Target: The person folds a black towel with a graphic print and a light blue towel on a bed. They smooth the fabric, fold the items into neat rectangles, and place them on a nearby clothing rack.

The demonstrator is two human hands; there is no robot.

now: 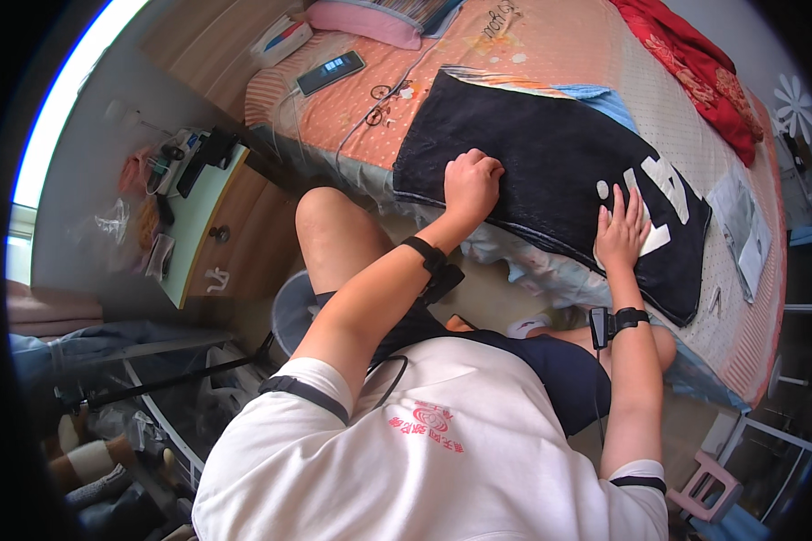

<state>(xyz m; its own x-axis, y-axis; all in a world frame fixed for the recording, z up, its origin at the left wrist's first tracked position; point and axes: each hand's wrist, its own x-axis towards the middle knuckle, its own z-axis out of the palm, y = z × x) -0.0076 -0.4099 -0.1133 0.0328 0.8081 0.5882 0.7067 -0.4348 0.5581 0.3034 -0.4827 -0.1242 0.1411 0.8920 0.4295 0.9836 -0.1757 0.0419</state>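
Note:
A black cloth piece (pixel 514 142) with large white shapes at its right end lies spread on the bed in front of me. My left hand (pixel 472 186) rests on its near left part with the fingers curled in; whether they pinch something is hidden. Towards the right end, my right hand (pixel 622 230) lies palm down over the cloth and partly over a white shape, its fingers extended and slightly apart. Along the far edge of the black cloth, a light blue cloth (pixel 599 101) and a multicoloured strip show from underneath.
On the bed (pixel 561 40) lie a smartphone (pixel 330 73) with a cable, a pink pillow (pixel 365 24), a red patterned blanket (pixel 697 74), a clear plastic packet (pixel 741 230) and a small metal tool (pixel 716 301). A cluttered desk (pixel 203 230) stands left. A pink stool (pixel 707 487) is lower right.

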